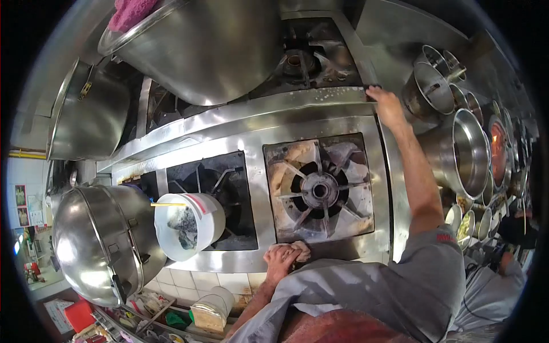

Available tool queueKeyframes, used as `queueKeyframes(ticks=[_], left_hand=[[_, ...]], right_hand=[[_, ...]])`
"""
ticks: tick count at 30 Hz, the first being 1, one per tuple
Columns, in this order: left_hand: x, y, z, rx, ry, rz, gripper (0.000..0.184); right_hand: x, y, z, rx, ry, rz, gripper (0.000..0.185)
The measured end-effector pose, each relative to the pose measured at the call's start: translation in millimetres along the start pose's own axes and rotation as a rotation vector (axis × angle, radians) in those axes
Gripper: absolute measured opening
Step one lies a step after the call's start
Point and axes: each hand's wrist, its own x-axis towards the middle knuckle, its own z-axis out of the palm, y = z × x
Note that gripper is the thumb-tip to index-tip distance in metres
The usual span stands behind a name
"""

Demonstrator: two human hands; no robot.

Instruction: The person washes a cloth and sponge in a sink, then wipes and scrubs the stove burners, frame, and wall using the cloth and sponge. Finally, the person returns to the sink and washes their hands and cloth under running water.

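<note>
We see a steel stove [257, 188] crossed by a ledge [274, 108], a large pot [211, 51] behind it, and a white bucket [214, 224] over the left front burner. The right hand [392, 108] reaches the ledge's right end, fingers partly extended; the left hand [279, 260] curls round a cloth [303, 250] at the front edge. We cannot tell whether the right grips the small dark thing [372, 95] by its fingertips.

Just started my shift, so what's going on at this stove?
A person's right hand reaches to the right end of the raised steel ledge, at a small dark thing too unclear to name. The left hand holds a bunched cloth at the stove's front edge, by the right-hand burner, which has no pot on it. A white bucket stands at the left-hand burner.
</note>
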Motion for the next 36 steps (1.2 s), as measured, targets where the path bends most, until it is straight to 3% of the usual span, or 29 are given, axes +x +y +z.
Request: queueKeyframes(ticks=[2, 3, 7, 8, 10, 11, 13, 15, 17, 20, 21, 22, 23, 24, 26, 30, 31, 32, 33, 36], left_hand=[[3.4, -10.4, 14.2, 0.163, -0.214, 0.200, 0.042], [4.1, -12.4, 22.1, 0.194, -0.172, 0.279, 0.042], [-0.4, -15.1, 30.2, 0.343, -0.133, 0.285, 0.044], [7.9, -7.1, 22.8, 0.345, -0.128, 0.269, 0.044], [11.7, 5.5, 5.6, 0.290, -0.244, 0.198, 0.045], [6.0, -12.2, 25.7, 0.317, -0.079, 0.300, 0.047], [3.7, -17.9, 32.5, 0.352, -0.051, 0.296, 0.047], [5.7, -12.3, 28.6, 0.386, -0.074, 0.294, 0.045], [8.0, -8.9, 26.4, 0.351, -0.077, 0.279, 0.043], [10.5, -3.2, 17.0, 0.329, -0.112, 0.247, 0.039], [8.8, -1.3, 19.5, 0.337, -0.065, 0.228, 0.037], [6.0, -0.5, 21.1, 0.346, -0.021, 0.210, 0.036], [3.9, -3.0, 26.2, 0.404, 0.028, 0.232, 0.033], [5.9, -3.8, 28.5, 0.402, 0.036, 0.242, 0.033], [3.2, -2.6, 30.9, 0.404, 0.090, 0.221, 0.031], [6.6, -2.0, 31.3, 0.386, 0.078, 0.182, 0.031], [1.8, -5.1, 33.1, 0.407, 0.069, 0.187, 0.031], [-2.5, -7.2, 35.7, 0.428, 0.058, 0.190, 0.032], [-3.1, -9.3, 40.0, 0.431, 0.089, 0.189, 0.033], [1.7, -3.7, 32.5, 0.426, 0.063, 0.141, 0.035]], right_hand=[[-5.4, -3.3, -12.6, -0.019, 0.024, -0.013, 0.039], [1.7, -5.5, -18.1, -0.029, -0.026, 0.005, 0.040], [113.4, 40.3, 28.1, -0.029, -0.060, 0.049, 0.044], [157.8, 56.3, 44.9, -0.095, -0.096, 0.170, 0.044], [232.0, 95.4, 78.0, -0.132, -0.101, 0.167, 0.046], [259.2, 102.4, 82.9, -0.173, -0.100, 0.167, 0.047], [269.2, 85.4, 77.1, -0.165, -0.106, 0.215, 0.047], [259.1, 71.8, 60.6, -0.096, -0.117, 0.258, 0.047], [251.8, 106.3, 83.9, -0.136, -0.124, 0.088, 0.037], [118.1, 40.4, 29.4, -0.012, -0.025, -0.067, 0.035], [75.2, 18.1, 12.8, 0.059, -0.051, 0.005, 0.039], [33.5, 16.6, 7.4, -0.039, 0.001, -0.131, 0.043], [5.7, 2.3, -2.3, 0.009, -0.061, -0.031, 0.056], [-9.0, -10.4, -9.7, 0.068, -0.081, 0.049, 0.059], [-3.6, -4.2, -11.9, 0.010, -0.102, 0.003, 0.049], [115.9, 63.4, 44.5, -0.079, 0.048, -0.090, 0.043], [161.9, 61.8, 42.0, -0.088, -0.114, 0.032, 0.038], [199.4, 73.6, 58.5, -0.153, 0.074, -0.041, 0.043], [245.9, 101.6, 81.7, -0.108, 0.088, -0.029, 0.041], [327.9, 154.9, 126.2, -0.231, -0.028, 0.056, 0.039]])
